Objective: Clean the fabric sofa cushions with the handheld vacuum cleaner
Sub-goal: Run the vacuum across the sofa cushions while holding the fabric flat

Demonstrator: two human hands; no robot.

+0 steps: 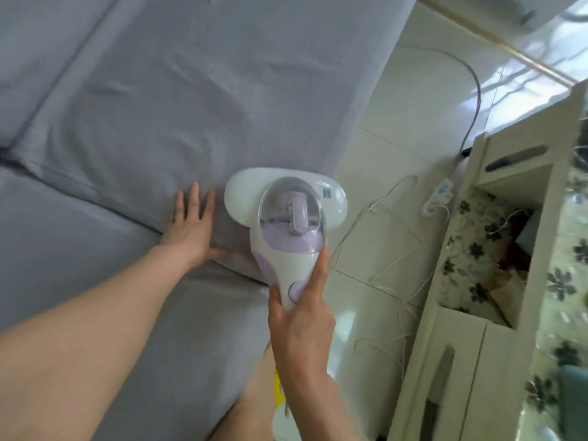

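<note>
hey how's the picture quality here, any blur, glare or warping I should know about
Head view: the vacuum and both hands are fairly sharp; the patterned cabinet at right is motion-smeared; window glare washes the floor tiles; wide-angle warping bends the sofa cushion seams.

A single wide-angle view from the person's head looks steeply down and forward, close above a grey sofa cushion (159,128). Both forearms reach in from the bottom edge; tiled floor (397,160) fills the right.

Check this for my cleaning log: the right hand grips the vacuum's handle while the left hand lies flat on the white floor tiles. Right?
Not quite. In the head view the left hand lies flat on the grey sofa cushion, not on the floor tiles. The right hand does grip the handheld vacuum cleaner by its handle.
</note>
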